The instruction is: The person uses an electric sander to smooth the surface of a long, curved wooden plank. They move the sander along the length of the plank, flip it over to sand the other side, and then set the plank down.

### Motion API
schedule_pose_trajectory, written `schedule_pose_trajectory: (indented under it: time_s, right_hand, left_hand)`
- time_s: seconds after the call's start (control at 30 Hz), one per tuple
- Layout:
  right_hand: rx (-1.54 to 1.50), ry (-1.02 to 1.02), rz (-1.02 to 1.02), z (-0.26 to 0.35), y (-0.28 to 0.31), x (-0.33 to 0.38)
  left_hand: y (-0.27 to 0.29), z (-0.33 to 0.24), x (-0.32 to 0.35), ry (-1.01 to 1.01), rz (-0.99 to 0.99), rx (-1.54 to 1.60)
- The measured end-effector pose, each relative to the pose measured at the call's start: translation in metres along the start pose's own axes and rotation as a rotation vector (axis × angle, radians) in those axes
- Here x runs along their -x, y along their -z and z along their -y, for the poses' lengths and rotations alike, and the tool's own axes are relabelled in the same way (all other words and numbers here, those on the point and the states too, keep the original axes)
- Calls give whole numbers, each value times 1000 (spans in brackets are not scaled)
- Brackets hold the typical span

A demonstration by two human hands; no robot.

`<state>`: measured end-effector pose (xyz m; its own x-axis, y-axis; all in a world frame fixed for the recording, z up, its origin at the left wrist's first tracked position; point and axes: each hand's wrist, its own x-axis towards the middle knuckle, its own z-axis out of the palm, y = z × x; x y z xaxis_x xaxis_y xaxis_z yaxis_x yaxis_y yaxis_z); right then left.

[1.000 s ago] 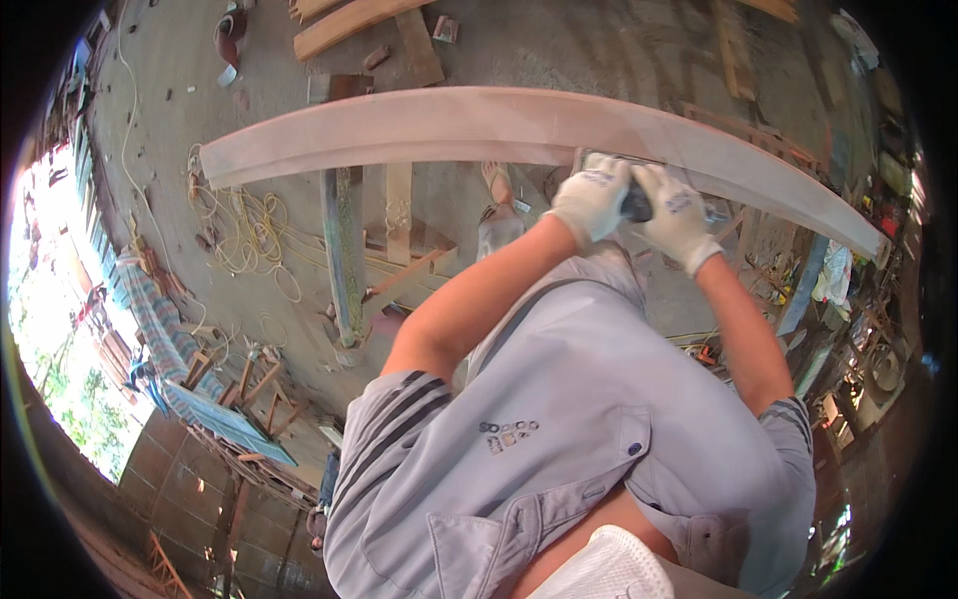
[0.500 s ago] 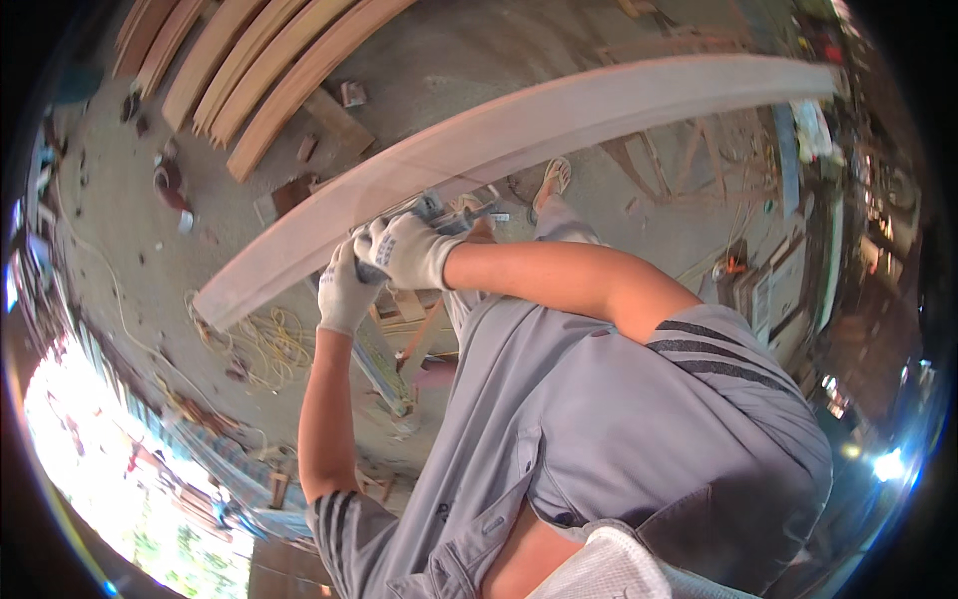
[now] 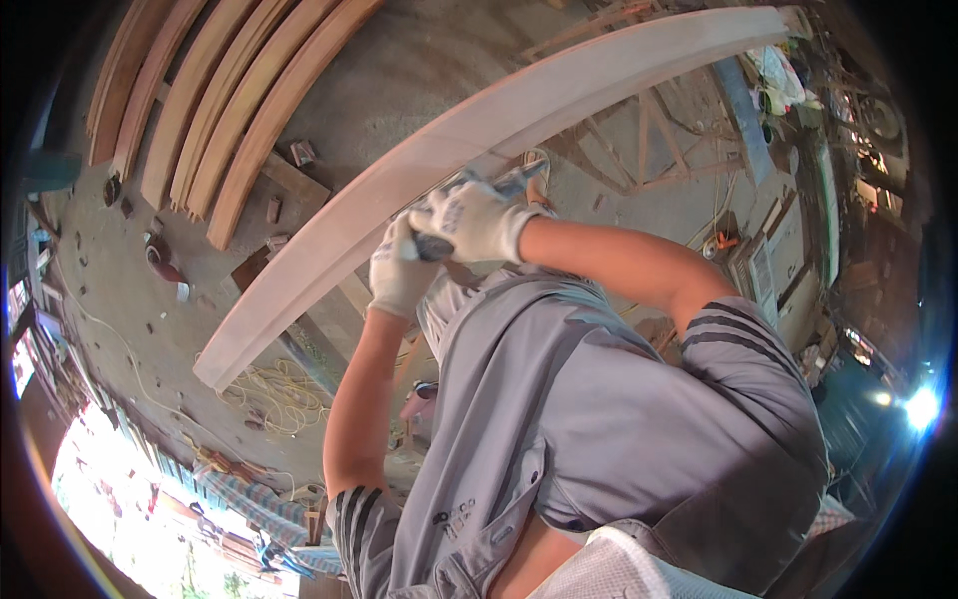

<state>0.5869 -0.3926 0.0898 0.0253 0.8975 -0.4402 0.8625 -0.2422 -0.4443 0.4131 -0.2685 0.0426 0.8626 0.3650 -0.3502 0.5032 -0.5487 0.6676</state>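
We are mid-pass, sanding the long pale curved plank [image 3: 559, 95] that runs from lower left to upper right. Our gloved left hand [image 3: 399, 268] and right hand [image 3: 474, 220] both clasp the blue-handled tool [image 3: 499, 183] at frame centre; next calls for steady pressure along the curve.

A long, pale, curved wooden plank [image 3: 559, 95] lies flat across trestles, and a blue power tool [image 3: 469, 200] rests on its near edge.

Two gloved hands — the left hand [image 3: 399, 275] and the right hand [image 3: 474, 220] — grip one power tool [image 3: 499, 185] on one long pale curved plank [image 3: 519, 110]. Five brown curved planks [image 3: 215, 110] lie on the floor — one coil of yellow cord [image 3: 279, 394] too.
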Motion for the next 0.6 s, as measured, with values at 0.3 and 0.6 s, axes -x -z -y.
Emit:
schedule_pose_trajectory:
  time_s: [0.3,0.6]
  right_hand:
    - [17,-116,-131,-244,45,164]
    - [126,-290,-111,-388,79,270]
  left_hand:
    - [-156,-219,-146,-118,-14,149]
    - [-270,-355,-237,-174,-7,96]
